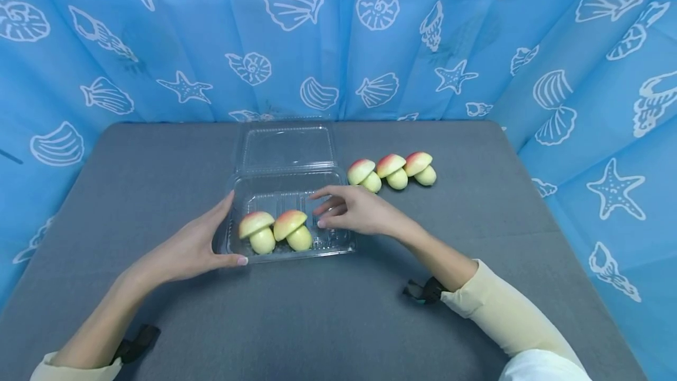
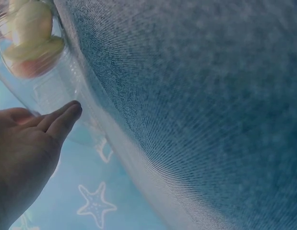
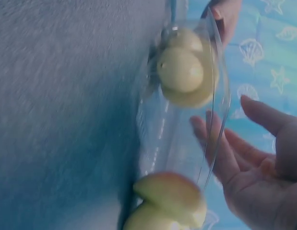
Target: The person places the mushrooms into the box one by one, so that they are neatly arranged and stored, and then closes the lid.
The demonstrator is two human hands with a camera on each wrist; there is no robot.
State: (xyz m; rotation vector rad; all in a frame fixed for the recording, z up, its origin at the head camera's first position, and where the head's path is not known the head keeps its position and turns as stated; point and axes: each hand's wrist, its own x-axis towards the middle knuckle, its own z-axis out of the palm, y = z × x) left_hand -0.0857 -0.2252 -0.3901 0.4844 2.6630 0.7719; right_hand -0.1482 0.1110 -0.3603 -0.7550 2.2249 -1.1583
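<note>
Left hand (image 1: pixel 190 246) is spread open at the clear box's (image 1: pixel 317 255) left side, right hand's (image 1: pixel 365 209) loosely open over it, two mushrooms (image 1: pixel 289 226) sitting inside, three more mushrooms (image 1: pixel 392 166) nearby on the desk (image 1: pixel 476 204).

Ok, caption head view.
Left hand at, right hand over clear plastic box: two red-tinged yellow mushroom shapes inside, three outside.

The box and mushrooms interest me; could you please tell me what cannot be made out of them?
- Head view: the right hand hides part of the right side of the box.
- Left wrist view: the picture's edge cuts off the box; the mushrooms inside look blurred through its wall.
- Right wrist view: the bottom edge cuts off the nearest mushroom.
</note>
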